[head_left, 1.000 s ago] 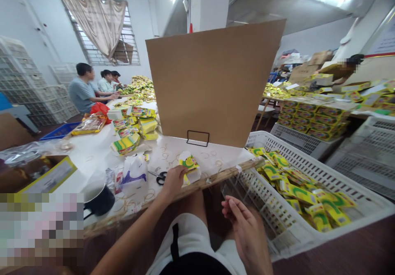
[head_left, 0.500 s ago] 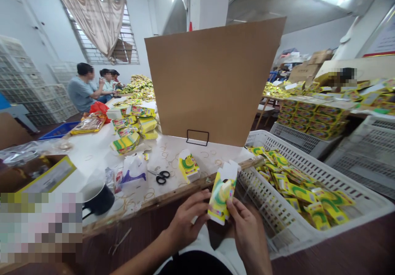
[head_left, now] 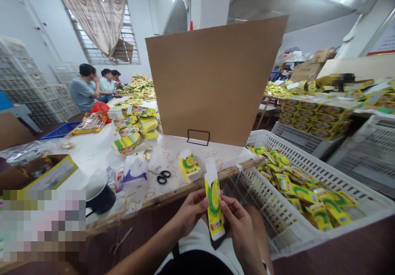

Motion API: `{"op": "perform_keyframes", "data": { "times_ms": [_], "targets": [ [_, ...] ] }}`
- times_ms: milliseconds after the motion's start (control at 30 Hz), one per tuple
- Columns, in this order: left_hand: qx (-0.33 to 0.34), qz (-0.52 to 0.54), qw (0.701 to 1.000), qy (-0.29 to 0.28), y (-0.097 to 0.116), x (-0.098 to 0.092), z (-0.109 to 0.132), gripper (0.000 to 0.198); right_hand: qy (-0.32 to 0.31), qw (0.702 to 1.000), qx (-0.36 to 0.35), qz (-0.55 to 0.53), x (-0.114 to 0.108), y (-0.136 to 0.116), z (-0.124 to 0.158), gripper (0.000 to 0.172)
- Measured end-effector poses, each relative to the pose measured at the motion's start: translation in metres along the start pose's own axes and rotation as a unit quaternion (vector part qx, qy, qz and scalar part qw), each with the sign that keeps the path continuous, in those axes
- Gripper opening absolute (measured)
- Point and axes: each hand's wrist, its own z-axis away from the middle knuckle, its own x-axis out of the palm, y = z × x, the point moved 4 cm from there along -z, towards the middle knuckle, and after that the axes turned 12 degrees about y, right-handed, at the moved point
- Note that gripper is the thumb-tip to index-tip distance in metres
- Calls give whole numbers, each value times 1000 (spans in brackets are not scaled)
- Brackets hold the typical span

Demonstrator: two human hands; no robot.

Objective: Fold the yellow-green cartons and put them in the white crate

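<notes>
Both bare hands work on one yellow-and-green box (head_left: pixel 213 209), held above the person's lap just off the near edge of the white table (head_left: pixel 92 145). The left hand (head_left: pixel 191 210) grasps its nine o'clock edge, thumb against the front; the right hand (head_left: pixel 239 217) pinches the three o'clock edge between thumb and fingertips. The box stands nearly upright, slightly tilted, with white flaps (head_left: pixel 211 172) sticking up at twelve o'clock. Taking that box as the middle of the clock, a small stack of similar boxes (head_left: pixel 189 167) lies near the table edge at eleven o'clock, and open black-handled scissors (head_left: pixel 163 177) lie at ten, with a dark mug (head_left: pixel 101 197) farther off at nine. Between ten and eleven, yellow-green bundles (head_left: pixel 134 129) are heaped on the table. A large brown cardboard sheet (head_left: pixel 216 82) stands at twelve, a black wire frame (head_left: pixel 198 137) at its foot. At half past two, just beside the table, a white plastic basket (head_left: pixel 373 205) holds many yellow boxes (head_left: pixel 296 184) in a loose pile.
</notes>
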Motion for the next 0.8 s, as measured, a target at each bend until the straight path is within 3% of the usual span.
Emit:
{"op": "perform_keyframes", "data": {
  "times_ms": [333,567,700,800],
  "targets": [
    [76,-60,994,56,-3,-3,-6,46,-28,998,-22,60,3,-2,4,24],
    [123,-123,981,87,-6,-4,-9,34,23,991,-78,111,-3,0,3,26],
    [148,-199,963,105,0,-10,-2,50,25,981,-135,135,-2,-9,3,22],
    [136,-213,964,84,2,-12,2,55,-6,980,-152,126,1,-14,5,38]
  ]
}}
